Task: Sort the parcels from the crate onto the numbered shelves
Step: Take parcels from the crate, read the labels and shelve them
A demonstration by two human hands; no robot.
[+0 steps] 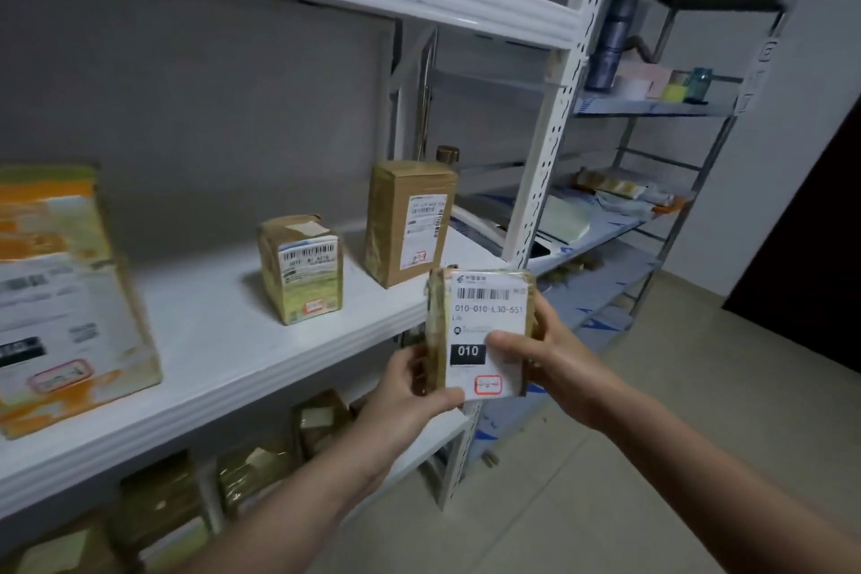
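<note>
- The small brown parcel (484, 331) is gripped from both sides, upright, with its white label turned to the camera.
- The left hand (410, 392) is curled round the parcel's lower left edge, the thumb laid along the bottom corner.
- The right hand (545, 354) is wrapped round the right side, and its thumb is pressed flat onto the label.
- A black tag (467, 352) reading "010" is seen on that label, beneath a barcode and the line "010-010-L30-551"; a red-framed stamp sits below.
- The parcel is held in the air just in front of the white shelf (223, 368), near its right end and beside the perforated upright (554, 145).
- Three parcels are stood on that shelf: a tall carton (407, 221) closest to the hands, a short box (303, 268) beside it, and a large orange-and-white package (65, 294) well apart at the far left.
- More taped parcels (251, 466) are packed onto the level below.
- A metal rack (652, 107) is seen to the right, with a dark flask (612, 40) stood on it.
</note>
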